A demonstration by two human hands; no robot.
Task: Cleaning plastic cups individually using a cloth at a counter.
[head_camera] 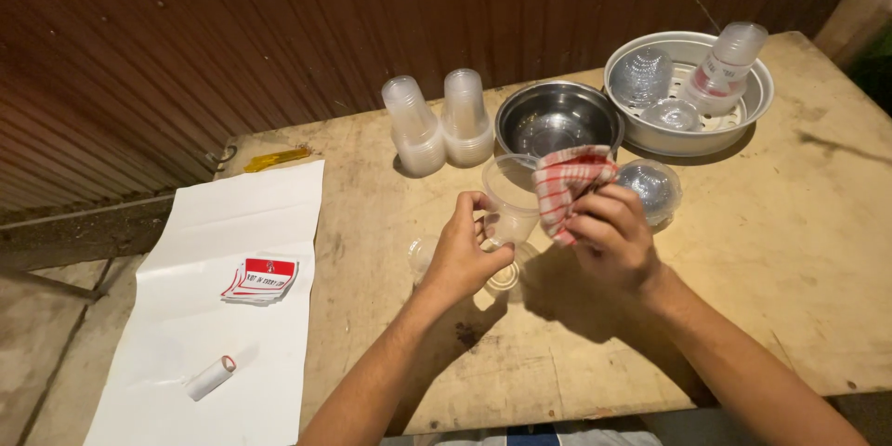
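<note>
My left hand (462,253) grips a clear plastic cup (509,197) near its base, holding it tilted above the wooden table (790,251). My right hand (613,237) clutches a red-and-white checked cloth (564,183) pressed against the cup's rim on its right side. Under the cup, on the table, lie a clear domed lid (423,253) and another clear round piece (506,276).
Two upside-down stacks of clear cups (437,125) stand at the back by a steel bowl (556,116). A round metal tray (689,93) holds domed lids and a cup stack. Another domed lid (650,188) sits nearby. White paper (223,316) carries stickers and a small roll.
</note>
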